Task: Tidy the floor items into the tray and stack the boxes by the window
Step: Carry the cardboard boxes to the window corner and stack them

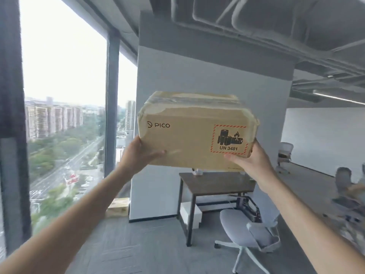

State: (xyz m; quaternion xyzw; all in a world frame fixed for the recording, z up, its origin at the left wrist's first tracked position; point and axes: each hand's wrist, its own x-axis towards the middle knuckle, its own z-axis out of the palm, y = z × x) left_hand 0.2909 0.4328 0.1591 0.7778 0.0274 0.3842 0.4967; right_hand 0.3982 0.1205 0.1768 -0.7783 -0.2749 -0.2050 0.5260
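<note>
A taped brown cardboard box printed with "PICO" and a red-bordered battery label is held up in the air at chest height, in front of a grey pillar. My left hand grips its lower left corner from below. My right hand grips its lower right corner, thumb on the front face under the label. Both arms are stretched forward. Another light-coloured box lies on the floor by the window, at the foot of the pillar. No tray is in view.
Tall window on the left with dark mullions. Grey pillar ahead. A dark table stands by it, a white box under it, a grey swivel chair in front. More chairs at right.
</note>
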